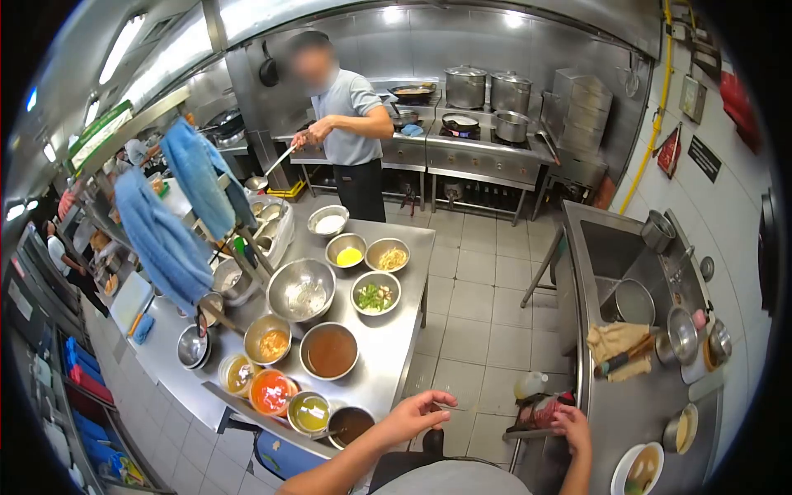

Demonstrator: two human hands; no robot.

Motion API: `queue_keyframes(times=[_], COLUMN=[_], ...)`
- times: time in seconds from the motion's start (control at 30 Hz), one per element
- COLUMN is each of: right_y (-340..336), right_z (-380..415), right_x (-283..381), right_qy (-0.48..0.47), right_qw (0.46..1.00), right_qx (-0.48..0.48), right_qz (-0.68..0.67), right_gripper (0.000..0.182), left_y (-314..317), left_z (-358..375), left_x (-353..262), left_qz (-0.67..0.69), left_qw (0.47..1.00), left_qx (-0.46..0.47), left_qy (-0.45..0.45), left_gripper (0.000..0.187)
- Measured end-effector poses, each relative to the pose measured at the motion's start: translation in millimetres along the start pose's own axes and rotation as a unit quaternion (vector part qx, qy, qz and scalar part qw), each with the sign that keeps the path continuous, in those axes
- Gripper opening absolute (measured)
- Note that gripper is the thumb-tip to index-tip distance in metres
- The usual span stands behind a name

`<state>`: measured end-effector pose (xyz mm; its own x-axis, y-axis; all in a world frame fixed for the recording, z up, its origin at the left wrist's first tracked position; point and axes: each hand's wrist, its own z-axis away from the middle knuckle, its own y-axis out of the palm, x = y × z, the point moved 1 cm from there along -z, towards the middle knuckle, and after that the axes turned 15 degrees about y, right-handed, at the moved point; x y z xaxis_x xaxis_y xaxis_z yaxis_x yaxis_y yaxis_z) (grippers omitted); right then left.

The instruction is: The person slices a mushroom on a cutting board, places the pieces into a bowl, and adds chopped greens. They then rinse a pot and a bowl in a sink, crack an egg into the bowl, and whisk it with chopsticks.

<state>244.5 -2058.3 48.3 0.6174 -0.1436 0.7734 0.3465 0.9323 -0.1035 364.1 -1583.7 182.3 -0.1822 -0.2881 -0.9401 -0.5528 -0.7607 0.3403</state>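
Observation:
My left hand (419, 415) is held in the air beside the near right corner of the steel prep table (412, 247), fingers apart and nothing in them. Nearest to it is a bowl of dark sauce (351, 426) with a spoon. My right hand (571, 427) hovers by the left edge of the steel sink counter (598, 429), its fingers loosely curled, with no object visible in it. Bowls of brown liquid (329, 351), chopped green vegetables (375, 294) and red sauce (273, 392) stand on the prep table.
A co-worker (351, 115) holds a ladle near the stoves. Pots and pans, including a tall lidded pot (465, 87), stand on the back stove. Blue towels (161, 235) hang at the left. A sink (631, 264) holds a pot. A white bottle (530, 384) stands low between the counters.

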Motion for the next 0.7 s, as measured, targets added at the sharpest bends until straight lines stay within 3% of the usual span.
queue_keyframes(times=[0.23, 0.27, 0.4, 0.6, 0.7], right_y=[-79.4, -87.2, -123.0, -210.3, -272.6], right_z=[-81.5, -95.2, -168.0, -291.5, -371.7], right_x=[81.8, 94.7, 146.0, 239.9, 258.5], right_qy=[-0.062, -0.083, -0.156, -0.18, -0.146], right_qw=[0.98, 0.974, 0.953, 0.954, 0.946], right_qx=[-0.096, -0.107, -0.118, -0.099, -0.169], right_qz=[-0.164, -0.182, -0.23, -0.219, -0.235], right_gripper=[0.05, 0.051, 0.053, 0.055, 0.057], left_y=[-21.5, -20.9, 0.8, 44.3, 83.2], left_z=[-161.9, -190.9, -324.5, -591.3, -673.0], left_x=[-71.6, -76.6, -110.4, -176.6, -199.9], left_qz=[-0.26, -0.269, -0.219, -0.177, -0.178], left_qw=[0.956, 0.947, 0.951, 0.946, 0.946], left_qx=[0.118, 0.134, 0.141, 0.091, 0.081], left_qy=[0.06, 0.116, 0.163, 0.256, 0.259], left_gripper=[0.04, 0.049, 0.071, 0.063, 0.064])
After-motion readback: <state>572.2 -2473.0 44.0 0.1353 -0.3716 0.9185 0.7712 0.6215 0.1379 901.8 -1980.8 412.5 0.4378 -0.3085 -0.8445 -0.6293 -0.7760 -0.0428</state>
